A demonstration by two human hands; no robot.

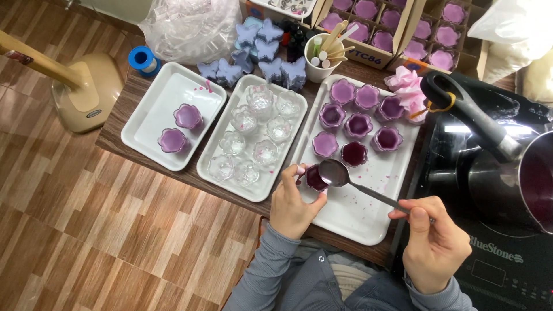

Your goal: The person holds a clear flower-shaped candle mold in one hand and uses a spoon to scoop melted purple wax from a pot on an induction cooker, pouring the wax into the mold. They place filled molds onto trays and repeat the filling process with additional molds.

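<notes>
My left hand (294,204) grips a small flower-shaped glass cup (314,178) filled with dark purple liquid, at the near left corner of the right white tray (357,216). My right hand (432,242) holds a metal spoon (340,174) by its handle, its bowl resting over the cup's rim. Several more filled purple cups (357,124) stand further back on the same tray.
A middle tray (216,173) holds several empty clear cups (253,138). A left tray (147,124) carries two lilac-filled cups. A pot with a black handle (469,118) sits on a cooktop at the right. Boxes of cups, butterfly moulds and a cup of sticks (325,55) stand behind.
</notes>
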